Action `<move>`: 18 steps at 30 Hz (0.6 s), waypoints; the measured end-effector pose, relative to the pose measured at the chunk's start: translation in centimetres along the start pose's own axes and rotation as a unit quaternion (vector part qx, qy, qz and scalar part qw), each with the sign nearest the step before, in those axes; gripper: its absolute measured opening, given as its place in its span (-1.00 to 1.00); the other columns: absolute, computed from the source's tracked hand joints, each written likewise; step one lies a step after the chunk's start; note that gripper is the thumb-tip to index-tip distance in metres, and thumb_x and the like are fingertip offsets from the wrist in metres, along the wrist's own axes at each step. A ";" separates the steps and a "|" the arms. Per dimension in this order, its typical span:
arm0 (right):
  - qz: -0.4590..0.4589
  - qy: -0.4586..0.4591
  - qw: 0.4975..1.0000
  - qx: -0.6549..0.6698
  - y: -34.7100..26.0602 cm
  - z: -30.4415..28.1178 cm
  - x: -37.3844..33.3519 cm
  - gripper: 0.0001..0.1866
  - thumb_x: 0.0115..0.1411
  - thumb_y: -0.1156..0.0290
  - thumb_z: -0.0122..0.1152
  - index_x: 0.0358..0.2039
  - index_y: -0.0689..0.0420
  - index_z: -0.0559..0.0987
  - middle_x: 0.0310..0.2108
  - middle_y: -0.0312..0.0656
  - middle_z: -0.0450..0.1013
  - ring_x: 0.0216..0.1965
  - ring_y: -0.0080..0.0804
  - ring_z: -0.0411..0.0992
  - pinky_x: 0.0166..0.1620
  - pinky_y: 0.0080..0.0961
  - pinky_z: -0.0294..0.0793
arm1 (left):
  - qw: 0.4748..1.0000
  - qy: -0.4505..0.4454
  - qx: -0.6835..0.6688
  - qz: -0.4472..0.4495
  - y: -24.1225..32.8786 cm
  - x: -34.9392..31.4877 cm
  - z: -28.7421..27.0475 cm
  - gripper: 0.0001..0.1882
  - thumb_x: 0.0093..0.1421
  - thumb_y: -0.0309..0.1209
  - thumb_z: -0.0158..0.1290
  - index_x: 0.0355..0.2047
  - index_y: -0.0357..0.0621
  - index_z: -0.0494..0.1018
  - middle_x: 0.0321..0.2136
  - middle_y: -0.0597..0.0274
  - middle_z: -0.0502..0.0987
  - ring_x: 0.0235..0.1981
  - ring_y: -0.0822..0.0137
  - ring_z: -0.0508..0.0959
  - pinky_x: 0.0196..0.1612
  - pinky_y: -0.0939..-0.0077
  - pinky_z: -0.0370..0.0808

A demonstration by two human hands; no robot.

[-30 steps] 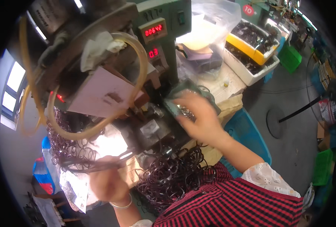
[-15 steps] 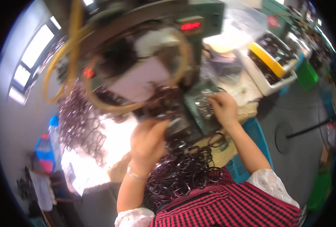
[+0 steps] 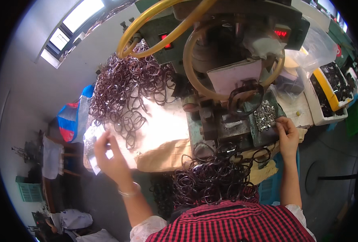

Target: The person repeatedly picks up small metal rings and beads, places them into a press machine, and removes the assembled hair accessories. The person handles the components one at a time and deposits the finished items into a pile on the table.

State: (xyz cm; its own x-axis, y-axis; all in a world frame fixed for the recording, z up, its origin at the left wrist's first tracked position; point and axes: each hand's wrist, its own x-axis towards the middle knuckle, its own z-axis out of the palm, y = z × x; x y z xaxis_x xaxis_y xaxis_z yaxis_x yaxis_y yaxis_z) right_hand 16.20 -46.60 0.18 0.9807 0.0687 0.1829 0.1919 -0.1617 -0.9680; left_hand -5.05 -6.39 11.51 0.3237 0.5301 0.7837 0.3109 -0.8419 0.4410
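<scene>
My left hand [image 3: 112, 159] is over the left end of the table, beside a shiny silvery sheet or bag [image 3: 91, 151]. Its fingers are slightly blurred and look apart, with nothing visible in them. My right hand [image 3: 288, 135] is at the right edge of a dark green plate [image 3: 263, 139] that bears a pile of small shiny metal pieces [image 3: 264, 115]. Thumb and forefinger are pinched together there; anything between them is too small to make out. A dark glossy ring [image 3: 246, 101] sits at the front of the machine [image 3: 219, 36]. Many similar dark rings [image 3: 211, 177] lie heaped at my lap.
A large heap of brown rings [image 3: 130, 80] covers the table's back left. Yellow tubing [image 3: 146, 24] loops by the machine, with a pinkish card [image 3: 233, 76] hanging below its head. White trays [image 3: 322, 109] with dark parts stand right; brown paper [image 3: 163, 157] covers the table's front edge.
My left hand has moved left, from in front of the machine to the table's left end. My right hand stays at the metal pieces. The whole view has shifted.
</scene>
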 end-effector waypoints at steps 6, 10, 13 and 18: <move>-0.044 -0.030 0.999 0.009 -2.1 3.1 0.9 -0.89 0.31 0.55 0.14 -0.16 0.23 0.53 -0.32 -0.27 0.54 -0.25 -0.59 0.47 -0.12 -0.61 0.43 | 0.971 -0.173 0.125 -0.109 -12.4 1.4 2.9 -0.79 0.18 -0.28 0.20 -0.30 -0.17 0.64 -0.42 0.12 0.65 -0.45 0.19 0.61 -0.29 0.31 0.50; -0.094 -0.034 0.992 -0.078 -3.2 3.9 1.4 -0.89 0.23 0.55 0.21 -0.22 0.23 0.59 -0.33 -0.28 0.55 -0.27 -0.55 0.47 -0.11 -0.61 0.42 | 0.873 -0.289 0.317 -0.233 -13.8 0.7 7.1 -0.58 0.11 -0.01 0.23 -0.42 -0.17 0.67 -0.45 0.02 0.67 -0.36 0.02 0.66 -0.28 0.15 0.53; -0.064 0.003 0.994 -0.092 -2.0 2.2 0.2 -0.87 0.20 0.56 0.23 -0.22 0.23 0.61 -0.32 -0.28 0.56 -0.27 -0.55 0.46 -0.11 -0.60 0.42 | 0.904 -0.215 0.277 -0.245 -13.7 -1.7 9.1 -0.58 0.08 -0.02 0.25 -0.53 -0.18 0.66 -0.51 0.02 0.66 -0.42 0.00 0.65 -0.31 0.14 0.53; -0.055 0.095 0.990 -0.093 -0.5 -1.7 -2.5 -0.89 0.23 0.58 0.24 -0.22 0.25 0.62 -0.33 -0.36 0.51 -0.29 -0.63 0.42 -0.17 -0.66 0.40 | 0.842 -0.337 0.184 -0.379 -13.5 -0.6 8.8 -0.70 0.12 -0.19 0.27 -0.47 -0.23 0.66 -0.50 0.10 0.67 -0.46 0.19 0.64 -0.38 0.27 0.51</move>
State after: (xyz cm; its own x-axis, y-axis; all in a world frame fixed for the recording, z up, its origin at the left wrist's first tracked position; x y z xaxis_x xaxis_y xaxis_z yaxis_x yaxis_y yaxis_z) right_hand 13.67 -48.32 0.46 0.9394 -0.0881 0.3314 0.2837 -0.3431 -0.8954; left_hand -1.60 5.56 1.19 0.3027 0.9424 -0.1426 0.8724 -0.2136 0.4396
